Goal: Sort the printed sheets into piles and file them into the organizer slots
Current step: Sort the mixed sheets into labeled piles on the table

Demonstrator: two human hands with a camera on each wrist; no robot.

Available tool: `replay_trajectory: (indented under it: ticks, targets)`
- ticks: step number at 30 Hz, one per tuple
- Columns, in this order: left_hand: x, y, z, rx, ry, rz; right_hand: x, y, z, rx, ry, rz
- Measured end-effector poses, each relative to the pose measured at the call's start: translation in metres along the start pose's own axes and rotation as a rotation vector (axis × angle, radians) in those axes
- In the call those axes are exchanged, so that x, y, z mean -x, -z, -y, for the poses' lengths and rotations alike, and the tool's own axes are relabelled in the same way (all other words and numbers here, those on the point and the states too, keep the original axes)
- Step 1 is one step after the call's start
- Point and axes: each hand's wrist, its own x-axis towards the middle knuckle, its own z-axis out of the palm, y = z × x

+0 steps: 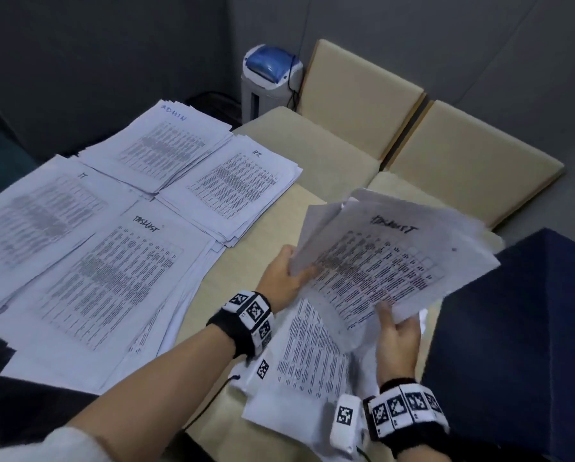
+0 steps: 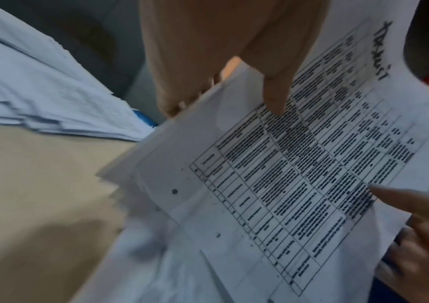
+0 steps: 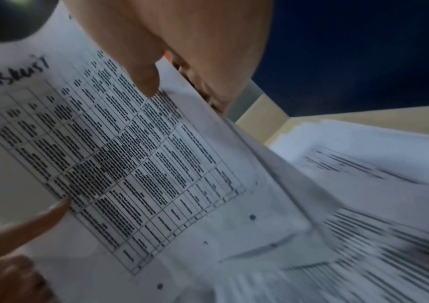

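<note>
Nearest: loose printed white sheets (image 1: 299,371) on beige desk (image 1: 246,261). Left: four sorted paper piles (image 1: 89,291), marked IT, ADMIN, TASKLIST, one unclear. Left hand (image 1: 281,271) and right hand (image 1: 397,338), each grip clamped on raised handwritten-TASKLIST sheet bundle (image 1: 379,261). Sorting partly done; filing pending, organizer unseen.

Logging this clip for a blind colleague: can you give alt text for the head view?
Both hands, left hand and right hand, hold a loose sheaf of printed sheets headed TASKLIST above a beige table. Four sorted paper piles lie to the left.
</note>
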Motion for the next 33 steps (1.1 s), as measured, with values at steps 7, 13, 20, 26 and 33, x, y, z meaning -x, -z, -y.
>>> replay_trajectory:
  ticks: [7,13,20,26,33]
  targets:
    - [0.008,0.024,0.005,-0.090,-0.064,-0.094,-0.010,-0.032,0.007,0.039,0.025,-0.016]
    - [0.015,0.094,0.001,-0.024,0.041,-0.147,-0.001,-0.097,0.027,-0.056,0.017,0.195]
    - [0.066,0.251,0.047,-0.078,0.348,-0.188,0.040,-0.171,-0.012,0.005,-0.311,0.352]
    - [0.105,0.361,0.102,-0.384,0.580,-0.196,0.074,-0.196,-0.052,0.469,-0.305,0.423]
    - [0.089,0.368,0.124,-1.185,0.631,-0.131,0.084,-0.202,-0.044,0.523,-0.298,0.377]
